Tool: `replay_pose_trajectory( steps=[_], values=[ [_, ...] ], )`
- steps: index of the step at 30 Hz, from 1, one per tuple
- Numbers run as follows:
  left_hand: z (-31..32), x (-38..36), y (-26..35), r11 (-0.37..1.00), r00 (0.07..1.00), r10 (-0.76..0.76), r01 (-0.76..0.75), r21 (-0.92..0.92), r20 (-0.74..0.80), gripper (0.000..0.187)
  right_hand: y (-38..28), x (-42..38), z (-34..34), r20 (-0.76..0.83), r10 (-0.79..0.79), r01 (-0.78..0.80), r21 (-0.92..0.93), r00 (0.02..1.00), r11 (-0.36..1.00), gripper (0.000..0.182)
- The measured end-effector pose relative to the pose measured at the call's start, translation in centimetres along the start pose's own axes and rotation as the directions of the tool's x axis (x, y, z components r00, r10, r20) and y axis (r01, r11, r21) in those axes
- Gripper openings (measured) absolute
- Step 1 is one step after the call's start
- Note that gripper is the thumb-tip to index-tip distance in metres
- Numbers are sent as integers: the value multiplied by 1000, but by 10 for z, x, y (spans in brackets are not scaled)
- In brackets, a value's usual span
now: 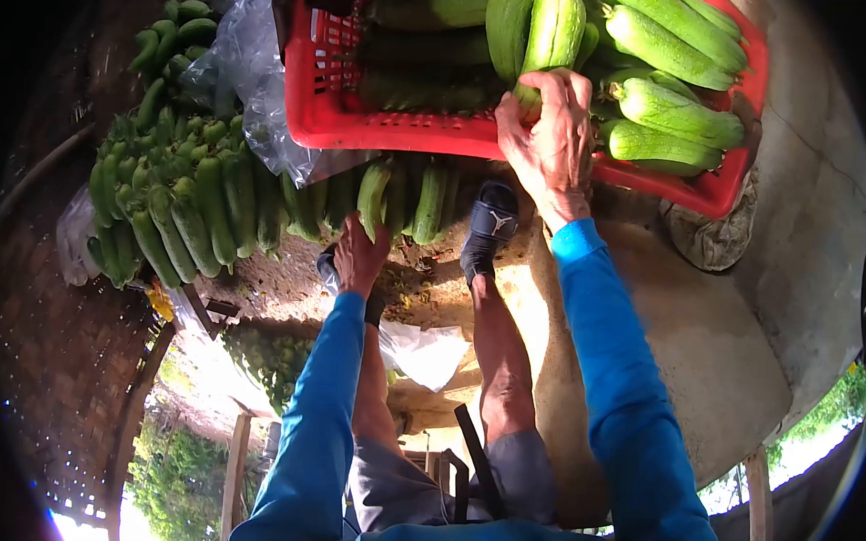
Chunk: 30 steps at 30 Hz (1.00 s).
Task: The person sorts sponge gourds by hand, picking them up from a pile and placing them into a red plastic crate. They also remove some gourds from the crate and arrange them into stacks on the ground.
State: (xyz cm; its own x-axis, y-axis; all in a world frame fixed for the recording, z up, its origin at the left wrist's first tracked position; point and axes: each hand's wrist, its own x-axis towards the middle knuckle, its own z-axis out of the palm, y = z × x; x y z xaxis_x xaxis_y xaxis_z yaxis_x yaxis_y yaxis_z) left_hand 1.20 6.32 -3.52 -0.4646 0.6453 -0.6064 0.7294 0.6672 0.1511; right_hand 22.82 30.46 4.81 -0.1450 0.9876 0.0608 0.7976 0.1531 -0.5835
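Observation:
Near the pile on the ground, my left hand [359, 256] is closed around the lower end of a green sponge gourd [373, 194]. My right hand [554, 136] reaches over the near rim of a red plastic crate [409, 136], its fingers curled on the end of a light green sponge gourd [556, 32] lying there. More sponge gourds [677, 112] fill the right side of the crate, some sunlit. Those on its left lie in deep shadow. A large heap of sponge gourds [183, 205] spreads on the ground to the left.
Clear plastic sheeting [258, 83] hangs beside the crate's left end. My sandalled foot [492, 215] stands just below the crate. A white plastic bag [425, 354] lies between my legs. Concrete [698, 318] curves along the right, and a woven wall [58, 353] stands at left.

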Motion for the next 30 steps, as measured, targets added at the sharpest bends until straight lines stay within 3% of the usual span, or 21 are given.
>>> replay_pose_trajectory(
  steps=[2, 4, 7, 8, 9, 10, 12, 13, 14, 15, 16, 17, 18, 19, 20, 22, 24, 25, 27, 28, 30],
  values=[
    [-36, -13, 20, 928, 973, 220, -231, -293, -72, 25, 5, 3, 1, -179, -32, 50, 97, 983, 994, 30],
    [-87, -30, 68, 773, 880, 407, -474, -421, -244, 13, -4, 1, -6, -126, 211, -146, 394, 969, 908, 41],
    [-151, -23, 147, 638, 807, 525, -584, -502, -271, 12, -4, 6, -7, -178, 125, -78, 250, 976, 965, 48],
    [-158, -7, 168, 589, 798, 540, -586, -557, -268, 13, -9, 9, -6, -213, 88, -67, 102, 973, 992, 49],
    [-168, 8, 195, 648, 849, 487, -507, -568, -203, 18, -11, 12, -6, -243, 47, -61, -51, 969, 997, 50],
    [-158, 33, 211, 559, 852, 487, -474, -680, -194, 20, -3, 14, 2, -248, 45, -60, -50, 968, 997, 50],
    [-136, 81, 238, 565, 847, 466, -507, -650, -256, 35, 22, 13, 24, -152, 218, -125, 465, 964, 876, 49],
    [-119, 105, 239, 464, 823, 535, -475, -748, -191, 49, 12, 18, 7, -39, 277, -229, 457, 960, 859, 50],
    [-101, 136, 241, 629, 882, 471, -311, -713, 31, 70, 11, 21, 4, -31, 318, -258, 516, 947, 817, 48],
    [-93, 131, 252, 486, 882, 471, -253, -837, 7, 79, 9, 24, 1, -23, 360, -283, 573, 933, 769, 47],
    [-92, 128, 260, 406, 884, 468, -221, -887, -5, 83, 23, 23, 16, -170, 297, -186, 474, 940, 861, 48],
    [-92, 125, 267, 321, 885, 465, -188, -928, -18, 88, 37, 22, 31, -29, 396, -272, 680, 918, 681, 51],
    [-100, 124, 270, 385, 864, 494, -118, -915, 96, 89, 36, 22, 28, -26, 397, -276, 678, 917, 681, 51],
    [-101, 127, 269, 450, 832, 514, -56, -891, 207, 90, 31, 24, 23, -111, 373, -265, 524, 921, 810, 52],
    [-102, 128, 269, 453, 831, 516, -58, -890, 208, 90, 24, 27, 18, -193, 332, -252, 349, 923, 903, 53],
    [-105, 132, 268, 370, 857, 468, 30, -929, 214, 85, 27, 32, 19, -118, 399, -306, 459, 909, 834, 55],
    [-114, 122, 269, 295, 869, 455, 60, -954, 196, 80, 26, 33, 18, -13, 420, -245, 796, 908, 553, 55],
    [-123, 110, 267, 241, 861, 500, -37, -970, 92, 77, 18, 36, 11, -54, 389, -179, 825, 920, 536, 56],
    [-139, 94, 262, 124, 826, 559, -170, -978, -73, 68, 8, 32, -5, 77, 348, -207, 912, 934, 353, 54],
    [-148, 82, 262, 126, 825, 560, -168, -978, -70, 68, 3, 30, -10, 108, 317, -202, 938, 942, 282, 52],
    [-159, 57, 257, -88, 841, 541, 39, -995, -15, 47, -20, 23, -24, 99, 265, -148, 974, 959, 170, 38]
  ],
)
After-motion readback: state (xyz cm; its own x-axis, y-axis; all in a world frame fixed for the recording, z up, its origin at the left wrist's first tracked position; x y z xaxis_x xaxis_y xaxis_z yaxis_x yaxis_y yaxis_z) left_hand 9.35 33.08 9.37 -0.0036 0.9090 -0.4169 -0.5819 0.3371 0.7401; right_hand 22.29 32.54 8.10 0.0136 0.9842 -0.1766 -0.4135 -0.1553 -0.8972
